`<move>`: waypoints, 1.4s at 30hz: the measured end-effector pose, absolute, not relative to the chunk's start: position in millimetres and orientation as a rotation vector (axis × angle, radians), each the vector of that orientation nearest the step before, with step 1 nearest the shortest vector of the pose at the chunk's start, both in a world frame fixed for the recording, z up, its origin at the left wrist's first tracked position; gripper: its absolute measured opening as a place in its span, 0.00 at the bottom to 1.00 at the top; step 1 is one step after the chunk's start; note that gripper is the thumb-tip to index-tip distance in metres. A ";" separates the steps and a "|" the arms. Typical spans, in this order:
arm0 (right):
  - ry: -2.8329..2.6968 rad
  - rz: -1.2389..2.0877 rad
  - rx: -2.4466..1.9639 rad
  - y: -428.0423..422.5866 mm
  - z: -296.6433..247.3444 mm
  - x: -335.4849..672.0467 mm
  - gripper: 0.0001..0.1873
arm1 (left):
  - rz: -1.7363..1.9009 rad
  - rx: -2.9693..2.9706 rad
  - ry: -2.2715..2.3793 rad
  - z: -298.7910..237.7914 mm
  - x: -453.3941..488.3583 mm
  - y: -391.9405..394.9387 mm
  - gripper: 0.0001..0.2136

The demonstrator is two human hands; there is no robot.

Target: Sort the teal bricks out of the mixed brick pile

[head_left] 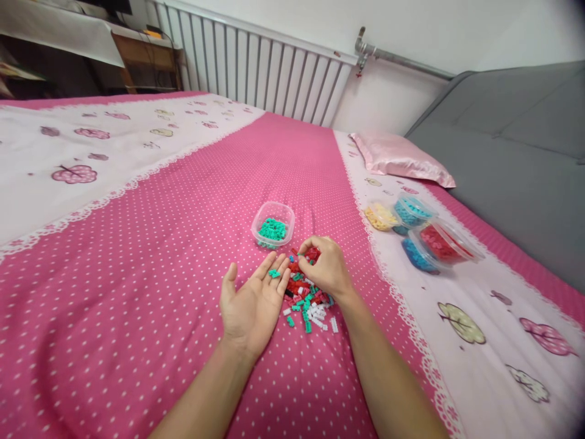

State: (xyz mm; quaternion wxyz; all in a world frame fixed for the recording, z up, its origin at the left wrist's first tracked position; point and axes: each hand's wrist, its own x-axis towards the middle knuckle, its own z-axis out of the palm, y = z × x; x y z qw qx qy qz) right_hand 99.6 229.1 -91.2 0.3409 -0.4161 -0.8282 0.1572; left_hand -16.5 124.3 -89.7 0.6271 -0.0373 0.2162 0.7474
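Observation:
My left hand lies palm up with its fingers stretched out flat. A few small green building bricks rest on those fingers. Over the far side of a mixed heap, my right hand pinches a small green brick between thumb and forefinger. The heap of red, green and white bricks lies on the pink dotted bedspread, partly covered by my right hand. Just beyond my hands stands a clear plastic tub, holding green bricks.
At the right are lidded clear containers of yellow bricks, blue bricks and red bricks, some stacked. A pink pillow lies by the grey headboard. A white radiator lines the wall.

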 end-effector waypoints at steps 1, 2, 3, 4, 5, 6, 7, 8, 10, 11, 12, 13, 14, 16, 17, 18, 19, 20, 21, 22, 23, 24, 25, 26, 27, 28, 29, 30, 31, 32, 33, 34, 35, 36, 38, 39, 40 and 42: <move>-2.116 0.442 -1.067 227.9 -89.0 99.6 0.02 | 1.714 -0.089 0.493 -90.0 -16.6 124.3 0.35; -2.078 0.486 -1.052 226.3 -86.7 99.5 0.01 | 1.713 -0.093 0.490 -90.5 -16.8 124.3 0.34; -2.047 0.538 -1.034 224.3 -84.3 99.1 0.01 | 1.714 -0.096 0.486 -91.1 -17.0 124.3 0.34; -2.026 0.591 -1.012 222.0 -82.1 98.5 0.02 | 1.715 -0.099 0.480 -91.8 -17.1 124.3 0.34; -2.015 0.641 -0.983 219.5 -80.1 97.8 0.02 | 1.716 -0.102 0.474 -92.4 -17.2 124.3 0.34; -2.012 0.685 -0.950 217.1 -78.3 96.8 0.02 | 1.718 -0.103 0.466 -93.0 -17.2 124.3 0.34; -2.013 0.719 -0.916 215.0 -76.9 95.8 0.03 | 1.720 -0.103 0.457 -93.5 -17.2 124.3 0.34; -2.012 0.742 -0.887 213.3 -75.8 95.0 0.04 | 1.723 -0.105 0.448 -93.7 -17.2 124.3 0.33; -1.990 0.761 -0.866 212.4 -74.8 94.3 0.07 | 1.724 -0.112 0.441 -93.7 -17.1 124.4 0.33; -1.961 0.761 -0.876 213.3 -74.9 94.7 0.08 | 1.724 -0.117 0.443 -93.4 -17.1 124.5 0.33; -1.919 0.761 -0.896 215.1 -75.3 95.9 0.08 | 1.723 -0.121 0.448 -93.1 -17.1 124.6 0.33; -1.867 0.763 -0.926 217.9 -76.2 97.9 0.08 | 1.722 -0.126 0.455 -92.8 -17.1 124.7 0.33; -1.817 0.771 -0.963 221.3 -77.3 100.8 0.08 | 1.722 -0.129 0.462 -92.5 -17.1 124.8 0.33; -1.753 0.801 -1.053 229.3 -80.3 108.6 0.08 | 1.723 -0.130 0.469 -92.1 -17.1 124.7 0.33; -1.754 0.815 -1.101 233.3 -82.0 113.3 0.08 | 1.722 -0.132 0.469 -91.9 -17.0 124.5 0.33; -1.781 0.823 -1.149 237.0 -83.8 118.0 0.08 | 1.722 -0.133 0.469 -91.7 -17.0 124.3 0.32; -1.828 0.823 -1.196 240.2 -85.7 122.7 0.08 | 1.722 -0.134 0.469 -91.4 -16.9 124.0 0.32; -1.889 0.814 -1.242 242.7 -87.5 126.9 0.09 | 1.722 -0.134 0.469 -91.1 -16.9 123.7 0.32; -1.954 0.801 -1.288 244.4 -89.2 130.4 0.09 | 1.722 -0.133 0.470 -90.8 -16.8 123.5 0.32; -2.022 0.786 -1.330 245.5 -90.8 133.0 0.09 | 1.723 -0.133 0.473 -90.4 -16.7 123.3 0.32; -2.088 0.774 -1.362 246.0 -92.2 134.7 0.09 | 1.724 -0.132 0.475 -90.2 -16.6 123.3 0.33; -2.144 0.763 -1.382 246.1 -93.2 135.5 0.09 | 1.725 -0.131 0.478 -90.0 -16.5 123.3 0.33; -2.186 0.754 -1.390 245.8 -93.8 135.5 0.09 | 1.724 -0.129 0.480 -90.0 -16.4 123.5 0.33; -2.215 0.748 -1.387 245.4 -94.0 134.9 0.10 | 1.724 -0.126 0.481 -90.1 -16.2 123.8 0.33; -2.233 0.747 -1.373 244.9 -93.7 133.9 0.11 | 1.724 -0.123 0.480 -90.3 -16.1 124.1 0.33; -2.242 0.749 -1.355 244.4 -93.1 132.8 0.12 | 1.724 -0.119 0.476 -90.5 -16.0 124.4 0.33; -2.250 0.753 -1.335 244.0 -92.3 131.7 0.13 | 1.723 -0.119 0.474 -90.6 -15.9 124.6 0.33; -2.263 0.753 -1.312 243.7 -91.3 130.7 0.13 | 1.724 -0.123 0.472 -90.7 -15.8 124.8 0.33; -2.284 0.745 -1.291 243.4 -90.4 130.0 0.13 | 1.725 -0.130 0.471 -90.6 -15.8 124.9 0.33; -2.310 0.731 -1.274 243.1 -89.7 129.5 0.13 | 1.725 -0.139 0.471 -90.4 -15.9 124.9 0.33; -2.340 0.715 -1.261 242.9 -89.4 129.2 0.13 | 1.724 -0.147 0.470 -90.1 -16.0 124.8 0.32; -2.373 0.702 -1.247 242.7 -89.4 129.2 0.13 | 1.724 -0.154 0.469 -89.8 -16.1 124.8 0.32; -2.407 0.692 -1.231 242.6 -89.7 129.3 0.13 | 1.722 -0.160 0.466 -89.3 -16.3 124.8 0.32; -2.437 0.682 -1.215 242.4 -90.3 129.4 0.13 | 1.720 -0.166 0.463 -88.9 -16.5 124.7 0.32; -2.477 0.669 -1.192 242.3 -91.8 129.8 0.14 | 1.717 -0.174 0.459 -88.1 -16.9 124.7 0.32; -2.482 0.666 -1.190 242.3 -92.3 129.8 0.14 | 1.716 -0.175 0.459 -87.7 -17.0 124.7 0.32; -2.478 0.671 -1.195 242.3 -92.7 129.8 0.13 | 1.715 -0.174 0.461 -87.4 -17.0 124.6 0.32; -2.456 0.699 -1.211 242.4 -92.8 129.4 0.12 | 1.717 -0.172 0.465 -87.0 -16.9 124.5 0.33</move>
